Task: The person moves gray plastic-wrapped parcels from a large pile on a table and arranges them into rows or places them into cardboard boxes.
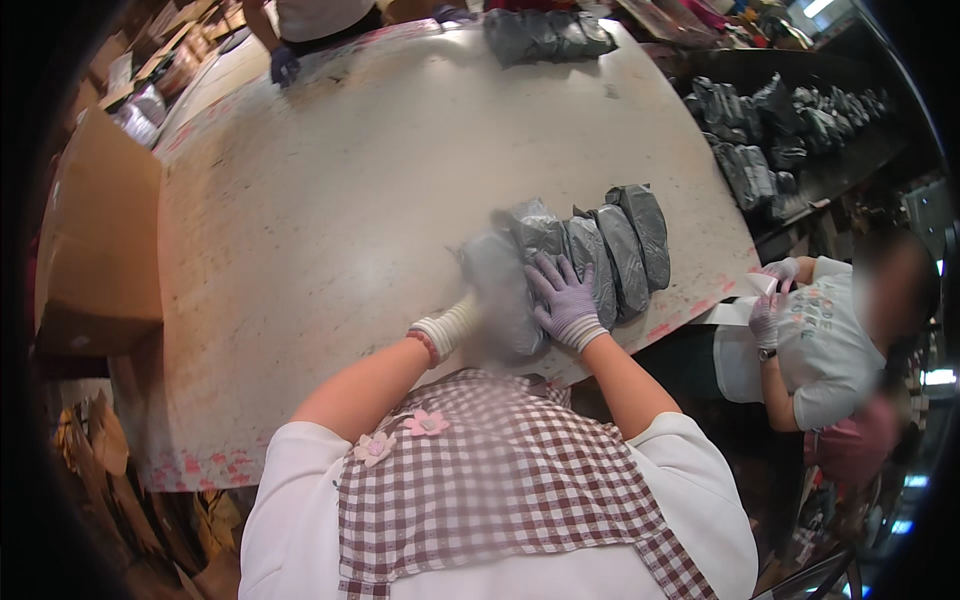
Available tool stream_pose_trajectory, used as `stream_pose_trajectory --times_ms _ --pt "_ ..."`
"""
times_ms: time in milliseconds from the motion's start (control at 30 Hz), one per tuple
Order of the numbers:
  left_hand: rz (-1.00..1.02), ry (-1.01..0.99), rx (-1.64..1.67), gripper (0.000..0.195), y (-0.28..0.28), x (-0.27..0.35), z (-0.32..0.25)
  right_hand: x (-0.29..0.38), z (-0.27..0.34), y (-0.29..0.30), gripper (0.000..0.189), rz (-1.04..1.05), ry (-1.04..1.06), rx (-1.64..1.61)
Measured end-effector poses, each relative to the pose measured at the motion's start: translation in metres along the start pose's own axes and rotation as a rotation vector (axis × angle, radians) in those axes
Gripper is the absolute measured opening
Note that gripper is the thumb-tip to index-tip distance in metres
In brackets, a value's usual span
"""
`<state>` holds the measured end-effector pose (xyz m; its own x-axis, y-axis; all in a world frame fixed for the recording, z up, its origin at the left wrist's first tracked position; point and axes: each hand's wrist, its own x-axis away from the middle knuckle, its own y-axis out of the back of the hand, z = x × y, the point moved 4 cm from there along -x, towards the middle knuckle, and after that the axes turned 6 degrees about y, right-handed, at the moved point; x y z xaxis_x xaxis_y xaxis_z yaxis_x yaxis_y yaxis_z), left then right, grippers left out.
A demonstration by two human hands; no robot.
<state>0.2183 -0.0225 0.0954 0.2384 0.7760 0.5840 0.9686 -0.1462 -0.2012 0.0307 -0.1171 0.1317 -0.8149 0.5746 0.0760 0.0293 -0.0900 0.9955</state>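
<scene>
A row of several grey plastic-wrapped packages (589, 255) lies side by side on the large worn table (315, 202) in front of me. My right hand (566, 300), in a light purple knit glove with a striped cuff, rests on the packages near the row's left end with its fingers spread. My left hand (454, 322), also gloved, is at the left side of the leftmost package (502, 292). A blurred patch in the view hides its fingers, so whether they grip the package cannot be told.
An open cardboard box (105, 232) stands at the table's left edge. More grey packages (551, 36) lie at the far edge, others (772, 127) on a dark surface at right. A co-worker (810, 337) holding white sheets is at right; another's gloved hand (285, 66) rests at the far left edge.
</scene>
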Motion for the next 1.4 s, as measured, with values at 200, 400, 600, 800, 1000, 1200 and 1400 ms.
stream_pose_trajectory --times_ms 200,400,600,800,1000,1200,1400 --pt "0.227 -0.293 -0.438 0.078 0.044 0.013 0.020 -0.006 0.031 -0.003 0.068 0.003 -0.290 0.150" --pt "0.143 0.006 -0.414 0.056 0.147 0.046 0.137 -0.059 0.137 -0.043 0.057 -0.302 -0.110 0.150" --pt "0.031 0.406 0.757 0.032 0.289 0.196 0.299 -0.089 0.171 -0.082 0.049 -0.255 0.045 0.270" --pt "-0.382 0.681 0.387 0.025 0.279 0.288 0.407 -0.072 0.190 -0.125 0.053 -0.189 0.178 0.241" --pt "-0.554 0.497 0.258 0.038 0.221 0.311 0.361 -0.046 0.178 -0.176 0.069 0.218 0.077 -0.070" --pt "-0.645 0.604 0.698 0.041 0.210 0.300 0.398 -0.057 0.188 -0.142 0.072 0.398 0.144 -0.103" --pt "-0.680 0.634 0.495 0.041 0.197 0.291 0.385 -0.047 0.174 -0.157 0.061 0.243 0.231 -0.122"
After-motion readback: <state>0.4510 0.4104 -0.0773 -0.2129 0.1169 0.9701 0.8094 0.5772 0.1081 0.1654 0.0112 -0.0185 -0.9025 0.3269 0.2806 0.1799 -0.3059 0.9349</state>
